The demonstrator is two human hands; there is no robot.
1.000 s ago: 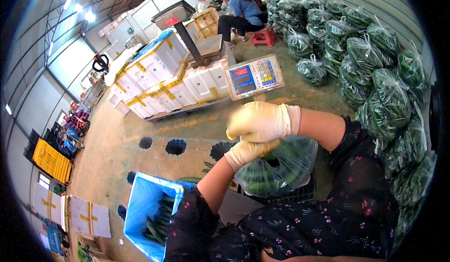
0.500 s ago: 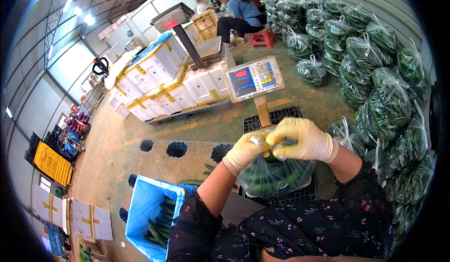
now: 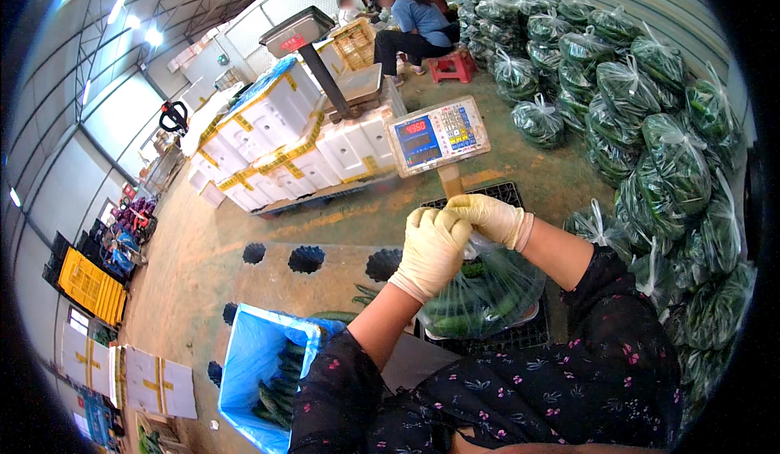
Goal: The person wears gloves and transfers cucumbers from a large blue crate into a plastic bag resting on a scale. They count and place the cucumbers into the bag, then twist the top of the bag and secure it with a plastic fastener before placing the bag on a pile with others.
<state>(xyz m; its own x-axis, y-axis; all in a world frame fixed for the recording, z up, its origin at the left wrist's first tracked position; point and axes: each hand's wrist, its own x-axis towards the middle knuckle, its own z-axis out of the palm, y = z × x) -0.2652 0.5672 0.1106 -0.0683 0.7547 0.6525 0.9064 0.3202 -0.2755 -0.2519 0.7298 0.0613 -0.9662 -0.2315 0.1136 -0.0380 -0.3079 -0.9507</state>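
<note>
A clear plastic bag of cucumbers (image 3: 486, 295) rests on the scale, its full lower part bulging and its neck drawn up. My left hand (image 3: 432, 251), in a pale yellow glove, is closed round the gathered neck with its back toward me. Beside it, my right hand (image 3: 490, 218), gloved alike, has its fingers bent in and pinching at the same neck. The two hands touch at the fingertips, and the bag's mouth is mostly hidden between them. Just beyond them stands the scale's display panel (image 3: 437, 135) on its post, with lit red digits.
Many filled cucumber bags (image 3: 674, 169) are piled on the right. A blue-lined box (image 3: 260, 356) with loose cucumbers (image 3: 280, 385) is at lower left. White foam boxes (image 3: 268, 121) bear another scale (image 3: 345, 100) farther off. A person (image 3: 418, 19) sits by a red stool (image 3: 448, 66).
My left hand has turned its back toward me over the bag's neck. My right hand has shifted left and away from me, fingers lower. The digits on the display have changed.
</note>
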